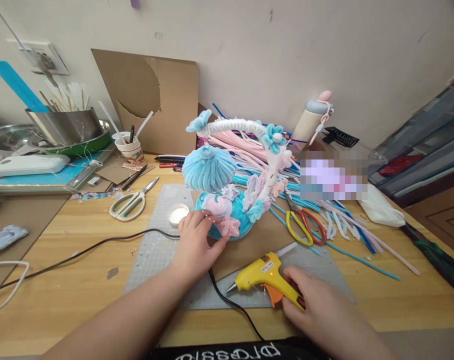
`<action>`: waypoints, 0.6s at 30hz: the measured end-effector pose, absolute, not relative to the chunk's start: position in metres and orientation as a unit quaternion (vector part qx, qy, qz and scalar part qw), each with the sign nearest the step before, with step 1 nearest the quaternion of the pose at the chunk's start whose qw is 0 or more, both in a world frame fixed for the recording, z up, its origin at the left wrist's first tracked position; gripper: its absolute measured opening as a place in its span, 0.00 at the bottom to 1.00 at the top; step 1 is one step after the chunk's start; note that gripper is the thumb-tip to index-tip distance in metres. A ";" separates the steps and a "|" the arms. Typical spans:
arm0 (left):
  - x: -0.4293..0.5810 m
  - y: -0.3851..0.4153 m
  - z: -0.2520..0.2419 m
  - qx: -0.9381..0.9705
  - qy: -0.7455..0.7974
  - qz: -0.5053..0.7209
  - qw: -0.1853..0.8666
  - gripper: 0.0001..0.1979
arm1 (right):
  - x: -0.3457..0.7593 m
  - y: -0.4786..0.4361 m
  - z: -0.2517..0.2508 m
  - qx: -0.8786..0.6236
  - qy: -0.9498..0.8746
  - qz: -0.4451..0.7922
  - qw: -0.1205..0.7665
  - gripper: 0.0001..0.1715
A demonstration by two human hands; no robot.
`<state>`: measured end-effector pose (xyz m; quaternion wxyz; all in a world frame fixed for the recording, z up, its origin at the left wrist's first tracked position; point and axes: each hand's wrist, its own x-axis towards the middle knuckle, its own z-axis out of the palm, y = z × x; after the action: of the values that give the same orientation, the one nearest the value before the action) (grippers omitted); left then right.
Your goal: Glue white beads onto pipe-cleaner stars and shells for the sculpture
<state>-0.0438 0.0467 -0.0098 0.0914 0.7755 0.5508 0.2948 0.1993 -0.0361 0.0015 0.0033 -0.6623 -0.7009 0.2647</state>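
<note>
My left hand point(199, 245) is at the front left of a blue round base point(244, 220), its fingers at a string of small beads and its thumb close to a pink star point(229, 226). A white curved arch point(234, 126) with pastel flowers rises from the base's right side, and a blue shell point(209, 168) hangs below it. My right hand point(309, 300) is wrapped round the handle of a yellow glue gun point(266, 272), whose nozzle points left, low over the grey cutting mat point(159, 270).
Green-handled scissors point(131, 204) lie at the left, yellow-and-red-handled ones point(305, 227) at the right. A white cup of white contents point(178, 214) stands beside my left hand. Black cables cross the table. Pipe cleaners point(238, 140) and a bottle point(309, 120) are behind.
</note>
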 end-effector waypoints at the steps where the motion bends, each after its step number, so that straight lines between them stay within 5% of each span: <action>1: -0.044 0.047 -0.009 0.770 0.558 0.297 0.085 0.13 | 0.200 -0.037 0.002 -0.665 -0.695 0.274 0.013 0.02; 6: -0.042 0.048 -0.012 0.750 0.589 0.295 0.062 0.15 | 0.216 -0.049 0.003 -0.673 -0.626 0.369 0.134 0.17; 12: -0.043 0.047 -0.013 0.739 0.605 0.291 0.056 0.20 | 0.230 -0.063 0.009 -0.673 -0.480 0.480 0.294 0.03; 18: -0.040 0.043 -0.013 0.735 0.612 0.287 0.047 0.17 | 0.222 -0.061 0.016 -0.494 -0.366 0.650 0.446 0.11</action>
<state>-0.0395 0.0432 -0.0129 0.0472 0.7350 0.6123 0.2872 0.2222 -0.0612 0.0161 0.4460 -0.4944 -0.3656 0.6503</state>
